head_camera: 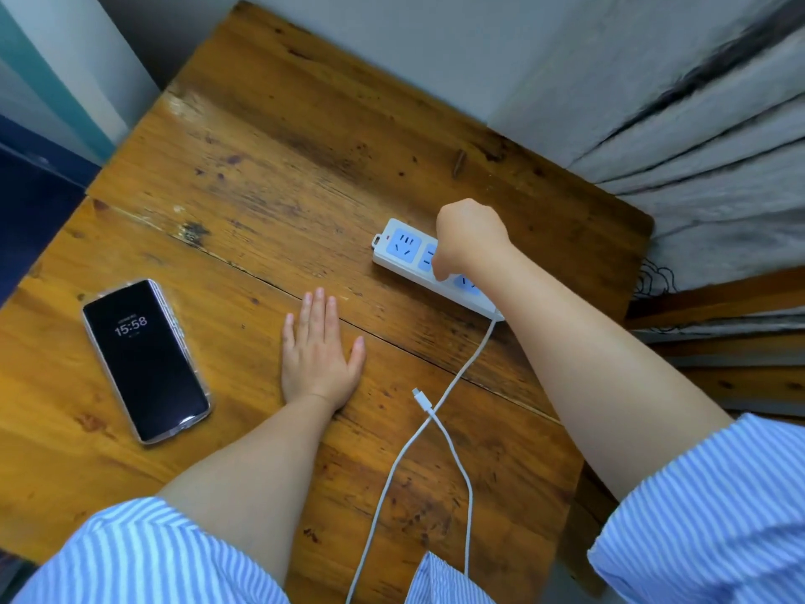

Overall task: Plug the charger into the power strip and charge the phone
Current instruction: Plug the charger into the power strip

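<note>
**Charger hidden under the fist at the power strip**

Charger itself we cannot make out: our right hand is curled into a fist over the middle of the power strip, knuckles up, and whatever it grips is covered by the hand. We cannot tell whether any prongs are in a socket.

Power strip, white with blue socket faces, lies at an angle on the far right part of the wooden table. One socket shows fully at its far end, beside a small red light. A second is half covered by the fist; a third peeks out below the wrist. The strip's near end disappears under our forearm.

White cable emerges there, runs toward us and leaves the bottom of the view. Its other length loops back up, crossing over itself, to a free connector tip lying bare on the wood, touching nothing else.

Left hand rests flat, palm down, fingers loosely together, holding nothing.

Phone lies face up in a clear case, well left of that hand, unconnected. Screen reads 15:58; the smaller line above it is too blurred to read.

Striped sleeves cut off the near table edge.
</note>
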A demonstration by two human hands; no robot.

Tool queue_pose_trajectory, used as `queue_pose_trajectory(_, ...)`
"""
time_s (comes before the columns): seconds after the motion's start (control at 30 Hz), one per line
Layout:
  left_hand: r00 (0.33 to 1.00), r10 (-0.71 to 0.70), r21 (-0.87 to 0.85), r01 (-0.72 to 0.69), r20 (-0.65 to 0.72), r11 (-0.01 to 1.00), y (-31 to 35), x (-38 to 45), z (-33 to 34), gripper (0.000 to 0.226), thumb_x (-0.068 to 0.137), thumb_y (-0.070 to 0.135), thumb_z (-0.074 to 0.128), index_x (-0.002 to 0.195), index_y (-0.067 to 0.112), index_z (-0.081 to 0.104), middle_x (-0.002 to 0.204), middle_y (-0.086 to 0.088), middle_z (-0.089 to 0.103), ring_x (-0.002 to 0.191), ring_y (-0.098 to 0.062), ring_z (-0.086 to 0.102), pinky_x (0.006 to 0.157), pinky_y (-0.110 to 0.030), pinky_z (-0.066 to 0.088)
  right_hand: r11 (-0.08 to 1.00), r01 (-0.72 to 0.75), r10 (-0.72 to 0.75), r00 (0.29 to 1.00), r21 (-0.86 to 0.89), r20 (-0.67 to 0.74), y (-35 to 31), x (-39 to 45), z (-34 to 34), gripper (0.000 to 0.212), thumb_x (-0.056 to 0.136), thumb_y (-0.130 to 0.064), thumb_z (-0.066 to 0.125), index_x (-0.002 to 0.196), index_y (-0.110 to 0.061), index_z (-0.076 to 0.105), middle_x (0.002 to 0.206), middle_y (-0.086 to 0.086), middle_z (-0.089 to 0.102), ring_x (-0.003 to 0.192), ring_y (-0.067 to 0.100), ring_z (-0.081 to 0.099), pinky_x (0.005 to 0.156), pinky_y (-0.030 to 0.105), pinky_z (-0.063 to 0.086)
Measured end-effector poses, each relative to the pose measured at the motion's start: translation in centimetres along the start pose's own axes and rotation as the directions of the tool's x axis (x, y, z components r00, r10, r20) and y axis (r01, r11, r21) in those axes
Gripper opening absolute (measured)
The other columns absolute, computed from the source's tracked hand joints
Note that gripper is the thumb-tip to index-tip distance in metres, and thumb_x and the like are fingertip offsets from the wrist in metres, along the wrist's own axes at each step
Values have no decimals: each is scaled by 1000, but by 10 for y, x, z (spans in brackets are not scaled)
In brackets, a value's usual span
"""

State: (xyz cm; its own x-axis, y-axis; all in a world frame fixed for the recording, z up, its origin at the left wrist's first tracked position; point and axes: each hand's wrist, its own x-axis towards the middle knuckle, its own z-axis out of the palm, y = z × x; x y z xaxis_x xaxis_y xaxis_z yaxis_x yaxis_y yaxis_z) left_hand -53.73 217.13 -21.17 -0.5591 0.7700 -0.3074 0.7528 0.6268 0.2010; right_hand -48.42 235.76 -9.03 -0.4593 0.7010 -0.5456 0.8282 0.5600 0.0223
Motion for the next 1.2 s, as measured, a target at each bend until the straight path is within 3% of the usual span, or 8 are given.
queue_pose_trajectory(0.33, 1000, 1, -2, -1, -6, 1000, 1, 1, 0, 68, 91, 48, 26, 144, 13, 1, 157, -7, 0, 143, -18, -5, 115, -37, -4, 996, 64, -64, 998, -64, -1, -3, 1, 4, 24, 74, -10, 66, 74, -9, 43, 56, 4, 37, 48, 16, 39, 41, 21, 29)
queue_pose_trajectory(0.6, 1000, 10, 4, -9, -19, 1000, -2, 4, 3, 68, 91, 49, 26, 144, 13, 2, 157, -6, 0, 143, -18, -5, 112, -34, -7, 998, 43, -44, 999, -35, -22, 1, -1, 9, 29, 76, -12, 65, 60, -10, 40, 55, 2, 39, 48, 14, 38, 40, 22, 26)
queue_pose_trajectory(0.7, 1000, 10, 0, -10, -12, 1000, -2, 3, 1, 68, 91, 48, 27, 144, 13, 3, 157, -7, 1, 143, -18, -5, 115, -37, -4, 994, 65, -74, 993, -92, -88, 3, -11, 13, 15, 80, -18, 62, 85, -8, 53, 62, 3, 44, 52, 16, 42, 41, 22, 27)
queue_pose_trajectory(0.73, 1000, 12, -3, -12, -9, 1000, -2, 3, 1, 68, 91, 48, 27, 144, 12, 3, 157, -7, 1, 143, -19, -5, 115, -37, -3, 993, 69, -79, 991, -100, -110, 4, -14, 15, 24, 81, -22, 62, 98, -8, 53, 71, 5, 49, 59, 17, 45, 41, 22, 27)
queue_pose_trajectory(0.83, 1000, 13, -21, -14, -19, 1000, -1, 2, 0, 67, 92, 46, 29, 144, 11, 4, 157, -7, 2, 144, -19, -3, 117, -38, -2, 997, 74, -62, 959, 34, -277, 11, -30, 28, 58, 83, -35, 60, 128, -9, 35, 114, 14, 57, 91, 25, 55, 57, 27, 42)
queue_pose_trajectory(0.93, 999, 18, -46, -19, -40, 999, 0, 1, 0, 67, 92, 45, 31, 144, 10, 7, 157, -8, 4, 144, -19, -2, 117, -39, -1, 951, 141, 26, 850, 275, -526, 19, -65, 53, 59, 85, -27, 57, 133, -6, 30, 134, 16, 47, 119, 30, 45, 91, 39, 45)
queue_pose_trajectory(1.07, 998, 43, -70, -47, -51, 996, -1, 1, 0, 66, 92, 43, 32, 144, 10, 8, 157, -8, 5, 144, -19, -2, 117, -39, -1, 884, 158, 160, 783, 441, -601, 17, -119, 105, 50, 80, -12, 61, 124, 2, 42, 124, 24, 53, 118, 37, 47, 99, 48, 40)
queue_pose_trajectory(1.2, 994, 64, -119, -75, -91, 990, 0, -1, -2, 61, 92, 37, 37, 142, 6, 18, 155, -11, 14, 144, -21, 6, 117, -40, 2, 850, 104, 168, 876, 516, -453, 11, -154, 160, 37, 82, -15, 59, 117, -4, 51, 114, 16, 61, 111, 30, 53, 97, 44, 39)
